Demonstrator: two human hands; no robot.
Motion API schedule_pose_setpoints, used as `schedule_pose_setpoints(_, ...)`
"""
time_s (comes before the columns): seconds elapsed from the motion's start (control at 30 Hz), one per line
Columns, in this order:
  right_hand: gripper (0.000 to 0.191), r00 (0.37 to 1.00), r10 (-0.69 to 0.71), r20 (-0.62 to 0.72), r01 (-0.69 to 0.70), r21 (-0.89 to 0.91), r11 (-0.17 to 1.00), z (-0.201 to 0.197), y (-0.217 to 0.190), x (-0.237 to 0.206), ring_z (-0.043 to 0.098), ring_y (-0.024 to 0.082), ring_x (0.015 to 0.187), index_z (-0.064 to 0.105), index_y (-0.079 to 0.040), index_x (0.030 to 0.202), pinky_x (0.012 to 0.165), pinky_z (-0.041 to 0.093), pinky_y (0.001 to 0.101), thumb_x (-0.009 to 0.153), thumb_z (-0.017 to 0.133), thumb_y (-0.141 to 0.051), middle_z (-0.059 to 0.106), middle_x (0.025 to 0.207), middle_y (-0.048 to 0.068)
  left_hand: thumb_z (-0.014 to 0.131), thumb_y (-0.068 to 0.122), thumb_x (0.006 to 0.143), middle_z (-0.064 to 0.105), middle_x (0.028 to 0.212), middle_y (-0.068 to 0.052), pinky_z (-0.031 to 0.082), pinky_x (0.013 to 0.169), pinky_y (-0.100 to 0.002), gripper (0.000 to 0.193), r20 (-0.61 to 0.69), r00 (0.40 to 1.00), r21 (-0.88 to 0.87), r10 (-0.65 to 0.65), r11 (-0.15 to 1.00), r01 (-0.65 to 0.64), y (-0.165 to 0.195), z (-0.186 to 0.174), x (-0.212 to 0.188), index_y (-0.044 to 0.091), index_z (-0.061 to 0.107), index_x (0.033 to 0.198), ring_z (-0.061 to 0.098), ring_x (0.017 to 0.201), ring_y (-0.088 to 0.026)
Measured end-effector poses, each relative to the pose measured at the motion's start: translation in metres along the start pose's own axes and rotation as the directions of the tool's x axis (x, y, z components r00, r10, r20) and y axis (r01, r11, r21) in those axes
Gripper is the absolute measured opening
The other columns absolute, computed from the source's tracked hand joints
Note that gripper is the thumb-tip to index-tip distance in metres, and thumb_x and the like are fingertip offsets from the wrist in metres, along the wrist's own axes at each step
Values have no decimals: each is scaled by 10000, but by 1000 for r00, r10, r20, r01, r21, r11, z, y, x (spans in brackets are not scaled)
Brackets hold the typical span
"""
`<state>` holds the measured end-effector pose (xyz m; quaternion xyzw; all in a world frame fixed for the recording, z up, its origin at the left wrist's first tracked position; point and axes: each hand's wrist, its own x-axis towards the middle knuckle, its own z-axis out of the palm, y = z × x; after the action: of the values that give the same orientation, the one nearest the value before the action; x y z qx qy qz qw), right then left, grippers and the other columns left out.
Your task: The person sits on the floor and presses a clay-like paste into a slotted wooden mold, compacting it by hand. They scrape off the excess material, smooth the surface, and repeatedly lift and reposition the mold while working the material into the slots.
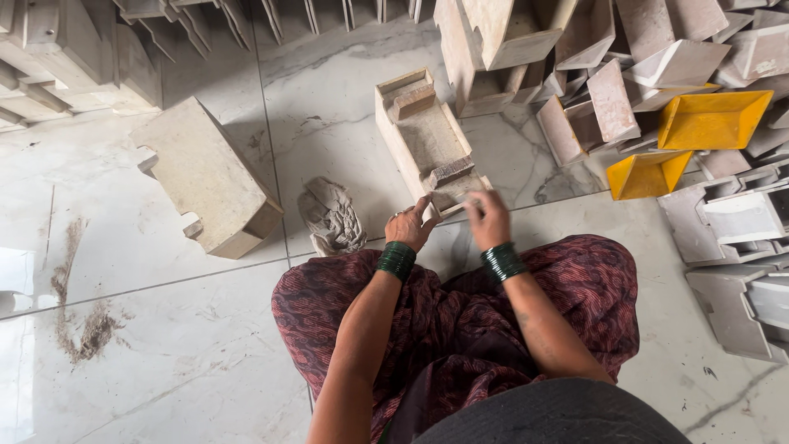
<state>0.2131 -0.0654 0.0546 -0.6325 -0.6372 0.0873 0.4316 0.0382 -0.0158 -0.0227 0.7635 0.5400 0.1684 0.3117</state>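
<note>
White marble floor carries the long beige open-topped mould tray (427, 140) before me; my left hand (408, 227) pinches its near end, my right hand (486, 216) curls, grip unclear, so cleaning seems underway, needing steady rubbing.

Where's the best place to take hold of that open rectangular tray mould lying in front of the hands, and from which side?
Grip the tray mould by its long side walls, coming from above at the near end, where the left hand and right hand already are. It lies flat, open side up, so the raised rims are exposed.
</note>
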Motion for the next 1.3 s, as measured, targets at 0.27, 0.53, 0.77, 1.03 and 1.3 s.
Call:
schedule_pose_setpoints(0.27,186,996,45,72,-43,-31,999,5,-2,0,691,307,889,688,-33,1073,778,564,398,908,733,-104,679,1000,138,664,509,920,752,1091,-61,516,927,-464,610,46,999,13,-24,1000,23,2,1,4,311,470,1463,728,974,-270)
schedule_pose_setpoints(0.53,168,998,58,-36,-60,-50,997,-8,16,9,691,331,921,689,-50,1076,817,556,406,925,735,-106,693,1015,141,643,534,940,743,1088,-77,528,909,-465,621,63,996,7,-59,998,58,5,-3,-3,348,432,1495,721,960,-293)
schedule_pose_setpoints(0.77,205,991,40,131,-21,-144,989,-14,12,12,663,333,928,735,-80,1080,824,535,427,881,749,-126,683,983,129,740,352,859,532,1422,-115,464,1017,-470,776,-88,994,90,59,995,-51,23,-10,-7,275,377,1540,525,1299,-330)
schedule_pose_setpoints(1.03,254,983,17,181,15,-175,984,-2,0,-2,655,328,1042,732,-49,1096,899,532,419,844,708,-43,703,1084,115,748,254,833,518,1467,-92,456,1034,-452,788,-208,913,97,350,936,-337,37,-16,-15,207,402,1539,519,1300,-320)
schedule_pose_setpoints(1.3,284,959,153,238,-142,-60,988,2,1,-8,713,301,992,719,-47,1134,864,570,374,853,724,-12,726,1090,119,695,309,936,657,1219,-37,504,973,-405,399,-69,976,-44,204,977,-208,29,-6,-4,169,652,1307,623,1119,-273)
